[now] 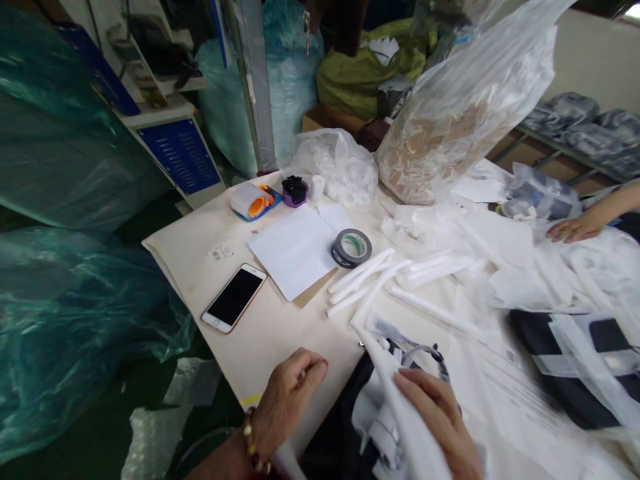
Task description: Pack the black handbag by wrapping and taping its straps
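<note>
My left hand (296, 390), with a beaded bracelet at its wrist, hovers over the near table edge. Its fingers are curled in and nothing shows in them. My right hand (440, 417) is closed around a long, soft white strip (387, 380), which looks like foam or folded wrap. Beneath it lies an open black bag (333, 433) with white, blurred contents. A grey loop (423, 350) stands out near my right fingertips. More white strips (357, 280) lie just beyond the bag.
On the table are a phone (234, 298), white paper (295, 250), a roll of grey tape (351, 248) and a tape dispenser (255, 201). A tall plastic sack (450, 127) stands behind. Another person's hand (575, 229) rests at right, beyond a wrapped black case (555, 373).
</note>
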A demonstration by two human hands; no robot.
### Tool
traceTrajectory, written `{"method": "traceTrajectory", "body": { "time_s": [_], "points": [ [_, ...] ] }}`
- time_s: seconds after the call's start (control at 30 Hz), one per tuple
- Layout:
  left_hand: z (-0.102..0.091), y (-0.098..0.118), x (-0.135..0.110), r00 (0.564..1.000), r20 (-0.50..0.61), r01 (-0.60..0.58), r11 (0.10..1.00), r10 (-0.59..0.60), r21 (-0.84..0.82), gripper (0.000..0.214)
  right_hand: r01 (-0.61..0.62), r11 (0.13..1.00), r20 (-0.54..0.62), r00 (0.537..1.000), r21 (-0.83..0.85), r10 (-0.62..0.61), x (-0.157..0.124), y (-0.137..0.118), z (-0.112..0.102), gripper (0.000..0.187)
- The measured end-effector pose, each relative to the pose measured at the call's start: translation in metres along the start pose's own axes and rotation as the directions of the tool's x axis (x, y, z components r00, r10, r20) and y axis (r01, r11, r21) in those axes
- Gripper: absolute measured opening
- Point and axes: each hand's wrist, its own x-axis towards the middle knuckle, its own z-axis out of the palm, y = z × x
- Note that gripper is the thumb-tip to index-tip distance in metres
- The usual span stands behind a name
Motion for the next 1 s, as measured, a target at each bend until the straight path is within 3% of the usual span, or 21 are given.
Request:
{"method": "traceTrajectory", "body": {
  "time_s": [0.07,0.13,0.2,0.23,0.33,0.4,0.43,0.57,0.67,0.87,1.0],
  "points": [
    [0.000,-0.001,0.004,0.962,0.227,0.221,0.915,-0.149,-0.338,0.046,0.218,0.969,0.128,0.971,-0.118,-0.203,0.001,-0.001,0.011,0.033],
    [0.003,-0.005,0.007,0.912,0.378,0.359,0.751,-0.157,-0.554,0.044,0.464,0.868,0.312,0.863,-0.177,-0.398,0.001,0.000,0.025,0.041],
    [0.005,-0.010,0.010,0.894,0.413,0.419,0.659,-0.176,-0.625,0.035,0.590,0.782,0.443,0.766,-0.199,-0.466,0.001,0.005,0.033,0.046],
    [0.005,-0.014,0.012,0.891,0.405,0.434,0.652,-0.207,-0.621,0.033,0.584,0.784,0.458,0.767,-0.211,-0.448,0.002,0.008,0.033,0.047],
    [-0.005,-0.026,0.021,0.896,0.328,0.433,0.752,-0.299,-0.497,0.035,0.516,0.811,0.449,0.815,-0.275,-0.367,0.015,0.022,0.022,0.044],
    [-0.013,-0.033,0.029,0.912,0.269,0.395,0.843,-0.311,-0.366,0.036,0.523,0.805,0.508,0.792,-0.279,-0.339,0.029,0.028,0.015,0.040],
    [-0.016,-0.036,0.032,0.918,0.256,0.375,0.873,-0.303,-0.310,0.035,0.533,0.803,0.566,0.761,-0.268,-0.316,0.036,0.030,0.014,0.037],
    [-0.014,-0.045,0.039,0.935,0.237,0.298,0.948,-0.264,-0.116,0.027,0.565,0.797,0.811,0.558,-0.215,-0.176,0.053,0.031,0.029,0.024],
    [-0.005,-0.051,0.037,0.948,0.209,0.245,0.969,-0.241,0.005,0.021,0.584,0.778,0.873,0.478,-0.230,-0.101,0.052,0.033,0.042,0.011],
    [0.006,-0.062,0.030,0.954,0.146,0.248,0.962,-0.263,0.114,0.019,0.573,0.801,0.892,0.437,-0.176,-0.117,0.047,0.044,0.045,0.021],
    [0.017,-0.068,0.029,0.957,0.108,0.255,0.960,-0.268,0.116,0.017,0.592,0.795,0.868,0.458,-0.135,-0.193,0.045,0.047,0.043,0.028]
  ]
}}
